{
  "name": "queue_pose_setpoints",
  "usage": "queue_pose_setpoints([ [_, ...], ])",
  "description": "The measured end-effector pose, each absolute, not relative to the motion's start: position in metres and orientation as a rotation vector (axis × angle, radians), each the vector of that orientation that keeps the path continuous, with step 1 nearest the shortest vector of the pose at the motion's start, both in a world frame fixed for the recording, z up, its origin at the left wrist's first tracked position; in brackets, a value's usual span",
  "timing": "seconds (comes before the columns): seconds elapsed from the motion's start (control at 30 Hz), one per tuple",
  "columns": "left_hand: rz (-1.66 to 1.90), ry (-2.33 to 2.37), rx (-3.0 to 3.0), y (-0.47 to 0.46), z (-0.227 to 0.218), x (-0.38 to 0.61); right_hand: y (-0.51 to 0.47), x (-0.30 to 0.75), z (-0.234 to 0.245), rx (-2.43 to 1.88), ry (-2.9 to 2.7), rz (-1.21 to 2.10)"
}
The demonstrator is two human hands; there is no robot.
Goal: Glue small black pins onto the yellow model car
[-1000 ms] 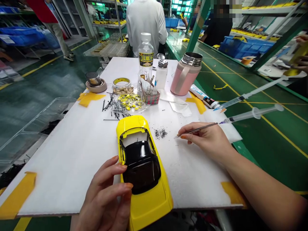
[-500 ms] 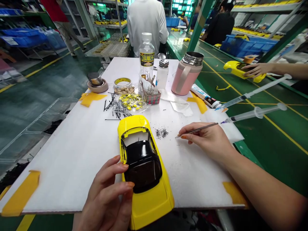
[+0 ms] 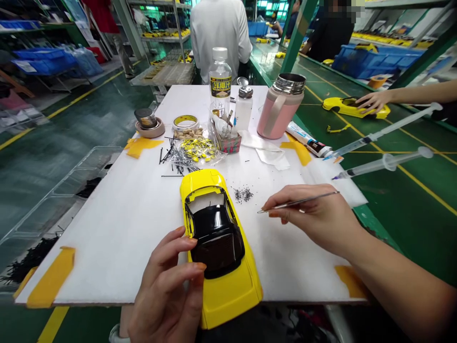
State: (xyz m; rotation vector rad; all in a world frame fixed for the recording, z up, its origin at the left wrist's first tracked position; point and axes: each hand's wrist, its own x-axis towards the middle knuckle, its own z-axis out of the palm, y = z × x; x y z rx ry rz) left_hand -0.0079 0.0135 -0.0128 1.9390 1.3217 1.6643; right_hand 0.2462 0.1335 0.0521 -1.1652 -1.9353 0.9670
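Car body (image 3: 222,238) between hands (image 3: 169,286) (image 3: 314,214), touching left

You're in a factory: a green line (image 3: 400,214) beside you, shelves (image 3: 177,19) of yellow cars (image 3: 167,34), blue bins (image 3: 374,62), workers (image 3: 219,38).

A glossy yellow plastic car body (image 3: 233,300) is topped by a black roof (image 3: 213,220); a pink cylindrical flask (image 3: 266,119) is rimmed in silver, a clear bottle (image 3: 220,71) banded by a black-and-yellow label (image 3: 220,85).

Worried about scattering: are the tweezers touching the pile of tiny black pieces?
Apart. The head view shows white tabletop between the tip of the tweezers and the pile of black pieces.
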Motion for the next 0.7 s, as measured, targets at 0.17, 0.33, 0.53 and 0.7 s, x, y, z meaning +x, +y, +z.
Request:
queue_pose_setpoints([
  [0.17, 1.705, 1.332, 1.91, 0.014, -0.013, -0.006, 0.119, 0.229, 0.06, -0.915, -2.079, 0.897],
  [0.33, 1.713, 1.304, 1.905, 0.014, -0.011, -0.005, 0.119, 0.225, 0.057, -0.921, -2.098, 0.836],
  [0.53, 1.716, 1.307, 1.907, 0.013, -0.014, -0.006, 0.121, 0.222, 0.054, -0.905, -2.113, 0.794],
  [0.7, 1.724, 1.281, 1.951, 0.014, -0.016, -0.007, 0.121, 0.219, 0.053, -0.878, -2.14, 0.773],
])
